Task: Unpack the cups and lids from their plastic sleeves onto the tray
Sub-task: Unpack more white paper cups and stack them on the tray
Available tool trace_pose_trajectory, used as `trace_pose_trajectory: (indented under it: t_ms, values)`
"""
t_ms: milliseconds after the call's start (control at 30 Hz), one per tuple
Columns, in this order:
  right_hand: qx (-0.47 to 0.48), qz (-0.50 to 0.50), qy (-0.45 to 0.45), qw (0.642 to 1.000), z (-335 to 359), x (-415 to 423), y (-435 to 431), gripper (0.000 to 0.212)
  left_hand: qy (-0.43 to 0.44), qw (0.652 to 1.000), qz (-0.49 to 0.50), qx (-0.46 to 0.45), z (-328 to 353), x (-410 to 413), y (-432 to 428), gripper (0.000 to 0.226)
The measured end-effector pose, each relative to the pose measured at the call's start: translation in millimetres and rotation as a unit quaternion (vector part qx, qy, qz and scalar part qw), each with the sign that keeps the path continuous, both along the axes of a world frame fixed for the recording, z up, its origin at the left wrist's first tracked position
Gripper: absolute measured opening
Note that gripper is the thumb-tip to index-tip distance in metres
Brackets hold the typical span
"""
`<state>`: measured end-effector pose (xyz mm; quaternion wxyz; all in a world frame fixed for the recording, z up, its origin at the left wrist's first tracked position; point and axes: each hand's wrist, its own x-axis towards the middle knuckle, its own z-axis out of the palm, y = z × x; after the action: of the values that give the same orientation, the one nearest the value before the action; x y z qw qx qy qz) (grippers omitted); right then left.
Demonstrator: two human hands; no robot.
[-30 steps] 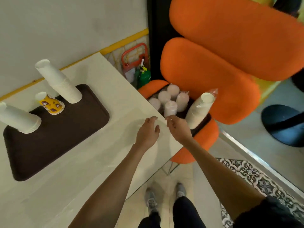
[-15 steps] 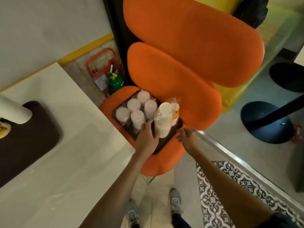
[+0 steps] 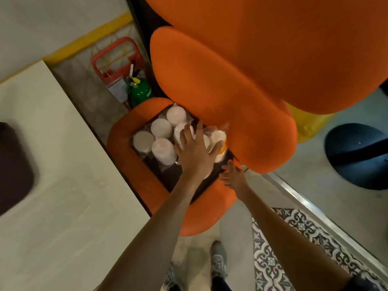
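Several white cup stacks in clear plastic sleeves (image 3: pixel 162 150) stand upright in a dark tray (image 3: pixel 168 177) on the orange chair seat (image 3: pixel 126 164). My left hand (image 3: pixel 195 153) reaches over the right-hand stacks, its fingers spread and laid over a sleeved stack (image 3: pixel 218 137) with a yellow print; its thumb lies against that stack's right side. Lower down, my right hand (image 3: pixel 233 175) hovers with spread fingers by the dark tray's right corner and holds nothing. The brown serving tray (image 3: pixel 14 171) on the table shows only its corner at the left edge.
A cream table (image 3: pixel 63 196) fills the left. The chair's orange backrest (image 3: pixel 210 85) rises right behind the cup stacks. A green extinguisher (image 3: pixel 139 91) and a red frame (image 3: pixel 114 59) stand by the wall. A patterned rug (image 3: pixel 294 238) and my shoes lie below.
The view swung right from the table to the chair. My left hand moved forward onto the sleeved stacks; my right hand came up to the dark tray's right corner.
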<state>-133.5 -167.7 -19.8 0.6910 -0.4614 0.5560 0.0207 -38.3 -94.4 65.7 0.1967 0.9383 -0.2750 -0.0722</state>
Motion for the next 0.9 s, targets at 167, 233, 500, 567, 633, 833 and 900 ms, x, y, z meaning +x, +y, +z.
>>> trace_pose_trajectory:
  t_ms: [167, 233, 500, 567, 633, 833, 900]
  values:
    - [0.017, 0.004, 0.021, 1.0, -25.3, 9.0, 0.7, 0.04, 0.004, 1.0, -0.025, 0.018, -12.9, 11.4, 13.5, 0.067]
    - [0.004, 0.004, 0.033, 0.999, -32.8, 15.1, 3.6, 0.037, 0.012, 1.0, -0.01, 0.0, -11.8, 15.5, 27.6, 0.063]
    - [-0.034, -0.026, 0.052, 0.998, -254.8, 21.5, -43.4, 0.064, 0.075, 0.995, 0.044, -0.056, -6.4, 40.4, 86.6, 0.057]
    - [0.015, 0.003, 0.024, 1.0, -143.6, 40.7, -3.2, 0.065, 0.085, 0.994, 0.046, -0.051, -8.6, 48.3, 95.9, 0.057]
    - [0.091, -0.008, 0.035, 0.995, -88.4, 56.1, 18.9, 0.067, 0.086, 0.994, 0.04, -0.047, -11.7, 53.3, 104.3, 0.057]
    - [0.195, -0.056, 0.017, 0.979, -93.2, 60.1, 22.6, 0.072, 0.093, 0.993, 0.035, -0.06, -13.6, 55.9, 118.2, 0.056]
    - [0.225, -0.07, 0.026, 0.971, -80.0, 54.8, 25.9, 0.077, 0.092, 0.992, 0.037, -0.079, -7.0, 57.0, 122.0, 0.058]
